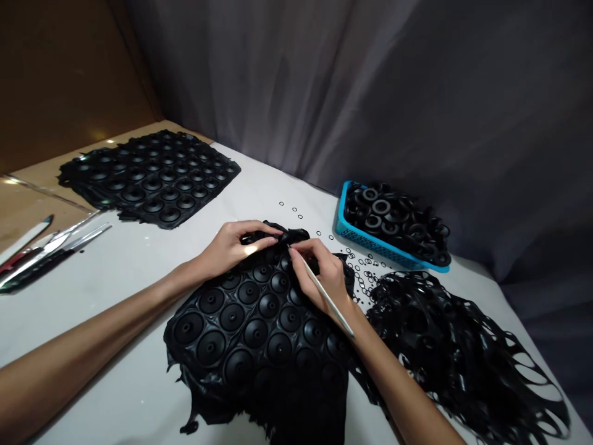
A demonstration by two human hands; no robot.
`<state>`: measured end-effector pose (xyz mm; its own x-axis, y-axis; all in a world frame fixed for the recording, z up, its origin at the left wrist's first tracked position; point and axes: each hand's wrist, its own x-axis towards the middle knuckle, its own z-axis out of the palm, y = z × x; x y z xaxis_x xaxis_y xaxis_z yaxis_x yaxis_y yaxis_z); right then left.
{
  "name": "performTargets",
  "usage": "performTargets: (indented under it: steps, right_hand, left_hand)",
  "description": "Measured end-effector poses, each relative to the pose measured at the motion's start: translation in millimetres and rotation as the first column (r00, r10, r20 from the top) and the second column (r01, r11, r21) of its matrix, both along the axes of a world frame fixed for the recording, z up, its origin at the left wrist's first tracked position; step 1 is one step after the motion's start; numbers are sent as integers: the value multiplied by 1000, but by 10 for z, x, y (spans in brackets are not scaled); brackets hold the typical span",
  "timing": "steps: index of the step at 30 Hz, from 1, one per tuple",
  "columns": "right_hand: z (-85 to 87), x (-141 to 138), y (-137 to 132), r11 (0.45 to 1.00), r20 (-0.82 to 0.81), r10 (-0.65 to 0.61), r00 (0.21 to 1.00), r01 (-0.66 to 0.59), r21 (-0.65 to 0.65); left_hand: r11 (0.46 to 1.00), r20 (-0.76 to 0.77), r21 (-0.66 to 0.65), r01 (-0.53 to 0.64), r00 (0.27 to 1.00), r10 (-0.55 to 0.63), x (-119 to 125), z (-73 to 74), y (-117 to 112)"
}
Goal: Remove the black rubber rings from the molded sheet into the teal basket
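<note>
A ragged black sheet [267, 353] bears rows of round discs [254, 334].

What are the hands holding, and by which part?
The right hand holds a slim white tool close to its far tip. The left hand appears to pinch the black moulded sheet at its far edge, between thumb and fingers.

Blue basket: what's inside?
Dark rings and other round parts fill the blue basket, heaped above its rim. The lower pieces and basket floor are covered, so can't be seen.
</note>
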<state>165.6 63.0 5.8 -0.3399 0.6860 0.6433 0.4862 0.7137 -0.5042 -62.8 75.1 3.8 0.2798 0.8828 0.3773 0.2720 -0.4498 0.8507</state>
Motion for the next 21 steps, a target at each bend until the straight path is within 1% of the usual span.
performTargets:
  steps: [3,6,8,10,12,15,17,19,21]
  right_hand:
    - [23,2,-34,997,-10,80,997,-80,10]
    - [49,-19,-64,995,-42,93,995,-94,-23]
    - [56,-32,-86,994,-60,94,994,-97,-49]
    - [51,-37,-105,993,-55,104,993,-107,-53]
    - [41,-35,-117,996,-22,85,996,-86,-35]
    - [31,-27,-121,1000,-4,-10,1000,10,6]
    - [38,-25,-122,998,-50,-59,997,59,1]
    - [56,-26,-127,998,-98,-52,994,49,-35]
    - [79,-30,-140,997,-101,3,995,-11,-76]
  left_hand:
    - [992,-17,112,-60,998,62,49,-49,-35]
    - [968,-41,243,-65,996,77,87,-79,-65]
    - [954,-63,295,-50,995,72,99,-78,-80]
    - [944,-87,327,-35,994,67,105,-66,-89]
    - [937,-103,350,-24,993,64,108,-52,-96]
    - [931,-106,366,-20,992,63,113,-42,-101]
    - [930,-105,368,-17,993,60,116,-45,-101]
    - [928,-102,373,-21,993,64,119,-50,-101]
    - [926,-96,377,-27,993,68,121,-54,-102]
